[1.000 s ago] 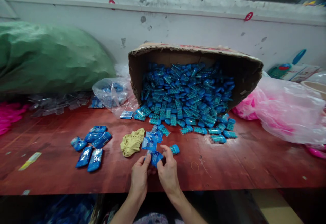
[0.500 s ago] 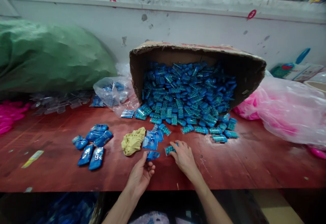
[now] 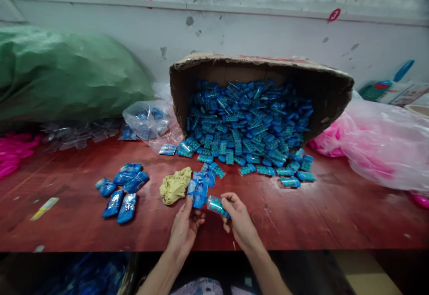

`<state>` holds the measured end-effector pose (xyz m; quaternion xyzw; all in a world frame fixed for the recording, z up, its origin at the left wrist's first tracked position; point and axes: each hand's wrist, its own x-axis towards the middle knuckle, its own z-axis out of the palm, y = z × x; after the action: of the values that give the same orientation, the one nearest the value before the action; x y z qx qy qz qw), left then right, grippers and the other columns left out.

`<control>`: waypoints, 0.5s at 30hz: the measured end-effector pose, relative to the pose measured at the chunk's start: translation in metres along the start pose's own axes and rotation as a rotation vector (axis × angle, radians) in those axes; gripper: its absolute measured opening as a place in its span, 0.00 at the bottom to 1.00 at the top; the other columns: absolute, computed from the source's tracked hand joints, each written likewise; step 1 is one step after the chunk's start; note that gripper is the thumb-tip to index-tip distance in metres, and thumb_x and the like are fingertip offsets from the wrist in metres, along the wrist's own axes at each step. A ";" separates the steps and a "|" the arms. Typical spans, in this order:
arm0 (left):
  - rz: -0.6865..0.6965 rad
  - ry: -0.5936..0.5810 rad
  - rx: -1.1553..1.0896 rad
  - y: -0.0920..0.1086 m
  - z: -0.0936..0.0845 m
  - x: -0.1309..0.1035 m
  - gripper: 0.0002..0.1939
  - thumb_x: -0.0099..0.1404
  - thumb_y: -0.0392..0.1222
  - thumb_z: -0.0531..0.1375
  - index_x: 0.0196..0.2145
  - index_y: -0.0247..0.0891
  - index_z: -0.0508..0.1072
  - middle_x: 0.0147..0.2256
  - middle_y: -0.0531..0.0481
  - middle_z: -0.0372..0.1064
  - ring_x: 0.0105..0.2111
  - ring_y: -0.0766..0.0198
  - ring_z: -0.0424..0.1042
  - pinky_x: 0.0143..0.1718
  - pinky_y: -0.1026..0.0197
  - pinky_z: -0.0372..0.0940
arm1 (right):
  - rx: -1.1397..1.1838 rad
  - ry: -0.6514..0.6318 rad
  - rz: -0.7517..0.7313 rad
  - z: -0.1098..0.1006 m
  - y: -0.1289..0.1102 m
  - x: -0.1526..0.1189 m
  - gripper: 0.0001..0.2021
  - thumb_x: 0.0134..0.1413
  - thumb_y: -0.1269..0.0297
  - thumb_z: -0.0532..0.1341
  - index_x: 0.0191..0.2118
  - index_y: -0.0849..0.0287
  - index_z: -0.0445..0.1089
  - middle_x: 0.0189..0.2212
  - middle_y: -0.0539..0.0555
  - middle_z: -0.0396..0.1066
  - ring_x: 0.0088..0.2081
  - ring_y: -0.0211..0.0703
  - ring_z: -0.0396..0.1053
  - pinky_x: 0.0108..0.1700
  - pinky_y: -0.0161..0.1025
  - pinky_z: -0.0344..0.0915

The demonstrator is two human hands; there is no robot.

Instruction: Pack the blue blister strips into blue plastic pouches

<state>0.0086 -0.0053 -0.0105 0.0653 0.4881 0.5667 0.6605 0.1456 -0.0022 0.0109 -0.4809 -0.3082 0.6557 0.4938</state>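
Observation:
My right hand (image 3: 238, 219) pinches a small clear pack of teal beads (image 3: 217, 206) with a blue end, raised over the red table. Close to its left, my left hand (image 3: 187, 227) has its thumb and fingers closed on a blue printed sleeve (image 3: 199, 200). Behind the sleeve lie more blue sleeves (image 3: 208, 175), beside a crumpled yellow cloth (image 3: 174, 186). Several blue wrapped packs (image 3: 127, 208) rest at the left. A cardboard box (image 3: 335, 78) on its side spills a heap of teal bead packs (image 3: 248, 120).
A large green sack (image 3: 70, 73) stands at the back left, near clear plastic pieces (image 3: 77, 134) and a plastic bag (image 3: 147, 123). Pink items in a clear bag (image 3: 385, 143) lie at the right. A yellow strip (image 3: 44, 208) is near the left front edge.
My right hand has lifted the bead pack off the table and turned it towards my left hand. The blue sleeve in my left hand now stands more upright.

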 end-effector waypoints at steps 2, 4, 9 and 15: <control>0.020 -0.007 0.009 0.000 0.000 0.000 0.09 0.55 0.44 0.59 0.27 0.36 0.64 0.15 0.55 0.64 0.17 0.68 0.68 0.17 0.69 0.64 | 0.000 0.028 -0.029 0.005 0.005 0.000 0.13 0.46 0.54 0.59 0.31 0.57 0.58 0.13 0.40 0.55 0.12 0.28 0.51 0.09 0.23 0.50; 0.033 -0.007 0.003 -0.001 0.000 -0.001 0.10 0.54 0.44 0.60 0.27 0.36 0.64 0.15 0.55 0.64 0.17 0.68 0.68 0.17 0.69 0.64 | -0.031 0.063 -0.051 0.009 0.010 0.000 0.12 0.47 0.55 0.58 0.30 0.57 0.57 0.12 0.40 0.56 0.12 0.28 0.52 0.09 0.23 0.51; 0.045 0.000 -0.015 -0.001 0.000 0.000 0.11 0.51 0.45 0.62 0.27 0.36 0.64 0.15 0.55 0.66 0.18 0.66 0.69 0.18 0.67 0.65 | -0.039 0.147 -0.095 0.012 0.019 0.000 0.12 0.49 0.54 0.57 0.31 0.57 0.56 0.13 0.41 0.59 0.13 0.30 0.56 0.10 0.25 0.58; 0.057 0.025 -0.026 0.000 0.001 0.000 0.13 0.50 0.45 0.63 0.26 0.36 0.64 0.15 0.54 0.67 0.18 0.66 0.70 0.19 0.66 0.65 | 0.014 0.149 -0.071 0.017 0.020 -0.003 0.14 0.47 0.53 0.58 0.32 0.57 0.55 0.19 0.43 0.61 0.18 0.32 0.63 0.12 0.28 0.63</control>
<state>0.0096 -0.0047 -0.0104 0.0633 0.4869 0.5924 0.6387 0.1229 -0.0104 -0.0001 -0.5136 -0.2831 0.6022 0.5417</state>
